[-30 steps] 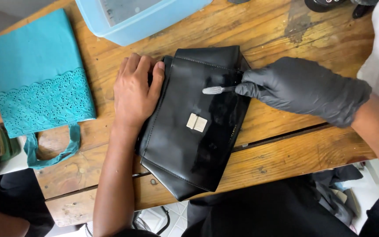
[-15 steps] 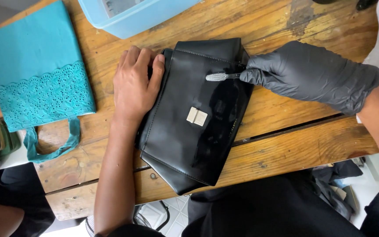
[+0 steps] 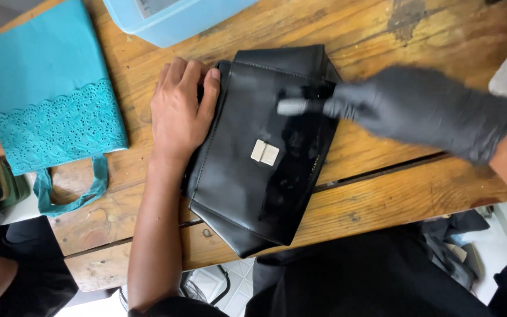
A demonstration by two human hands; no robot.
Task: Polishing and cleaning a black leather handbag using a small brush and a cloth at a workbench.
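Black glossy handbag [image 3: 259, 152] lying flat at table centre on the wooden plank table [image 3: 382, 176], its pale square clasp [image 3: 264, 152] facing up. Bare left hand [image 3: 180, 108] pressed flat at the bag's 9 o'clock edge, fingers released and spread, grasping nothing. Black-gloved right hand [image 3: 423, 111] reaching in from 3 o'clock, fingers clenched around a small pale brush [image 3: 294, 106] touching the bag's upper part, blurred; teal lace-trimmed bag [image 3: 48, 88] well apart at 9 o'clock, light blue plastic container [image 3: 171, 17] at 12 o'clock.

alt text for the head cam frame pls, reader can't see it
A bare left hand presses flat on a black handbag on a wooden table, while a black-gloved right hand holds a small brush against it. A teal bag and a pale blue tub lie nearby.
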